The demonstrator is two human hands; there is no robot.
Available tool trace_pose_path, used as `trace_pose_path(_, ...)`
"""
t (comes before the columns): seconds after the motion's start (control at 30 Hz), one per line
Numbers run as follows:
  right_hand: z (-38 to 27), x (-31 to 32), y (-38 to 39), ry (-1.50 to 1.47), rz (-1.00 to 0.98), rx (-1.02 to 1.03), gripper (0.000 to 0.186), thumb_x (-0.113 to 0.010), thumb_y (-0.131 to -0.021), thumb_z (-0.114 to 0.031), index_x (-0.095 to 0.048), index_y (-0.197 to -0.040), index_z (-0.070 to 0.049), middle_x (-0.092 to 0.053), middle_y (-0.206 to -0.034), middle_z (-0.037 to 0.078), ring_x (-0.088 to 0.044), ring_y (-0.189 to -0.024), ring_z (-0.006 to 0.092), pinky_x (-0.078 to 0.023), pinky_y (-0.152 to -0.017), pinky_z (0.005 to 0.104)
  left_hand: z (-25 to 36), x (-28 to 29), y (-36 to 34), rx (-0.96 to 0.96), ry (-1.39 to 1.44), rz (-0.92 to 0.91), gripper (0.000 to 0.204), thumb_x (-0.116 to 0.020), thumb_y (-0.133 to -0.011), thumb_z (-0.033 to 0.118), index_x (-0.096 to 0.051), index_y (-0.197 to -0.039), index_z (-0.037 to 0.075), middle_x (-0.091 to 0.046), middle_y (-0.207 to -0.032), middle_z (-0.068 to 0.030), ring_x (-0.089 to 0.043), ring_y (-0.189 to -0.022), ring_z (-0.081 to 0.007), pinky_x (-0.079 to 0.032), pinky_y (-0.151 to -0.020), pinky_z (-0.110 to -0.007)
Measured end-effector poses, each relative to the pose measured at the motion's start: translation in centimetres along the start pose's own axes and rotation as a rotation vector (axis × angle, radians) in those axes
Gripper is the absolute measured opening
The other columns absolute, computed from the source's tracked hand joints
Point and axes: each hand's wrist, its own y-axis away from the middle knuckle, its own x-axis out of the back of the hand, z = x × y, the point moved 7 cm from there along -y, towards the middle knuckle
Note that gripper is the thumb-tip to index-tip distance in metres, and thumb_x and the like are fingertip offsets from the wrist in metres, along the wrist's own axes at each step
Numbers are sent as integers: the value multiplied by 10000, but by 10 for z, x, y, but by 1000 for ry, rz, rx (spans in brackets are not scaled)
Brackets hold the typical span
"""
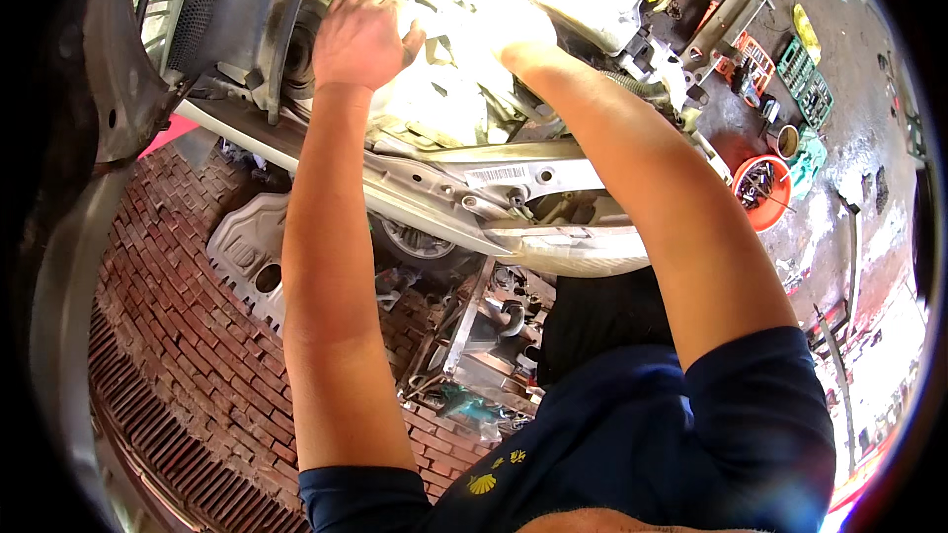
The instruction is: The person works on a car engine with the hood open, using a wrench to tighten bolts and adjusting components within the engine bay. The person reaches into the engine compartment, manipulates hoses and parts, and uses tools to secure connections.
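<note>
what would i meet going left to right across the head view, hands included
Pale grey cover with a round hole → left hand → right hand, mostly washed out by glare → orange bowl.

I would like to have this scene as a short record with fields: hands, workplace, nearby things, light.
Left hand: over the left side of the engine bay; grip unclear
Right hand: in the engine bay, to the right of the left one; washed out by glare, grip unclear
Floor, left: red bricks, with a grey cover lying on them
Floor, right: orange bucket with small metal parts; green tool case; red tool case
Light: very bright over the engine bay, details lost
</note>
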Motion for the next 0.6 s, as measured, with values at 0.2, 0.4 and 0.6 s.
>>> trace_pose_path(0.2,26,-46,-8,-215,-269,-178,336,-559,-1012,-264,-736,-1156,-18,-747,-1137,193,-722,-986,297,-564,-863,427,0,2,-1,20,22,-24,352,-656,-950,397,-720,-887,57,-709,-970,-109,-647,-1009,-328,-523,-942,-461)
trace_pose_path(0.4,79,-95,-17,-1126,-6,-712,271,-543,-1033,-207,-715,-1102,-10,-736,-1054,174,-707,-852,264,-537,-726,386,6,2,-10,16,2,-35,362,-650,-953,406,-720,-884,58,-710,-970,-109,-645,-1013,-327,-520,-948,-455)
trace_pose_path(0.6,40,-80,-23,-1879,198,-646,230,-520,-1050,-158,-699,-1072,-16,-724,-986,155,-691,-745,237,-509,-600,348,7,3,-9,29,-3,-103,372,-648,-954,416,-738,-928,56,-716,-1001,-113,-646,-1028,-322,-506,-983,-461)
